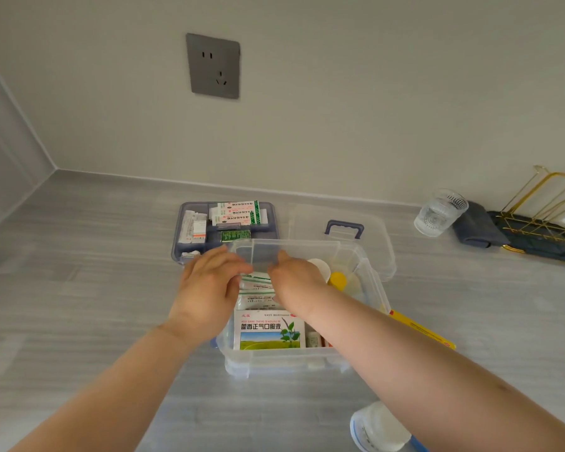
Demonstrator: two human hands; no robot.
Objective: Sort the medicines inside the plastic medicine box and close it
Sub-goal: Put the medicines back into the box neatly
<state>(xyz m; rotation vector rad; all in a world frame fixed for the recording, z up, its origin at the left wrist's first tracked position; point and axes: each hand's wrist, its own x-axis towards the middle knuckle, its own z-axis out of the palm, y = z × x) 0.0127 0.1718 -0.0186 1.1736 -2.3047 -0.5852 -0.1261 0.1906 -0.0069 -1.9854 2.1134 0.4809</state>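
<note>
Your left hand (209,282) and right hand (294,275) curl loosely over green-striped sachets (258,285) inside the medicine box (369,282), grip unclear.

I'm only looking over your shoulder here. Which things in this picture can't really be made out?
All in the head view:
- Fingers of the left hand and right hand: curled down into the clear medicine box; what they touch is hidden.
- White packets between the hands: mostly covered, print too small.
- White container: cut off by the bottom edge and the right forearm.
- Yellow box: largely behind the right forearm.
</note>
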